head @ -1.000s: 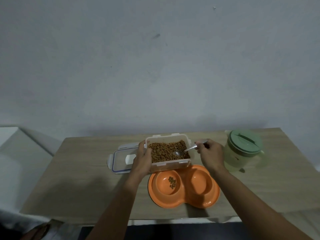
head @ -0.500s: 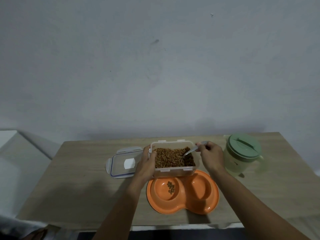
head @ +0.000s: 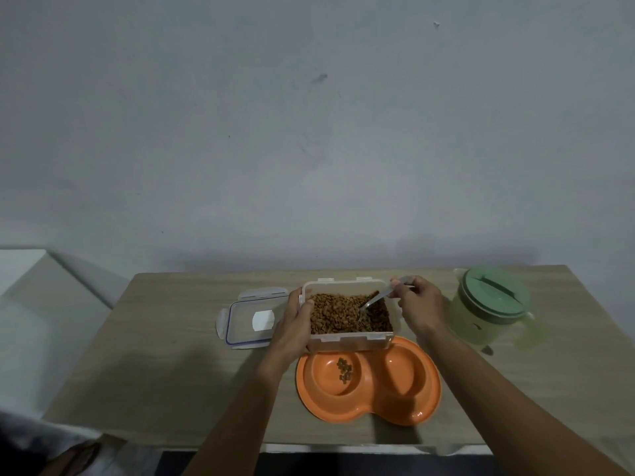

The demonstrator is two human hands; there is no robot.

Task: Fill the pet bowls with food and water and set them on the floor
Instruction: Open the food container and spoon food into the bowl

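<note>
An orange double pet bowl (head: 369, 407) lies on the wooden table (head: 165, 365), with a few brown kibbles (head: 344, 368) in its left well and nothing in the right well. Just behind it, my left hand (head: 296, 324) grips the left side of a clear food container (head: 350, 341) full of kibble. My right hand (head: 417, 304) holds a metal spoon (head: 372, 302) whose bowl is dug into the kibble at the container's right side.
The container's clear lid (head: 247, 319) lies flat to the left of my left hand. A pale jug with a green lid (head: 491, 304) stands at the table's right end. A wall runs behind the table, and a white surface (head: 24, 304) sits to the left.
The spoon has moved from the container's middle to its right side and dug deeper into the kibble. The view has shifted slightly; the bowl's contents are unchanged.
</note>
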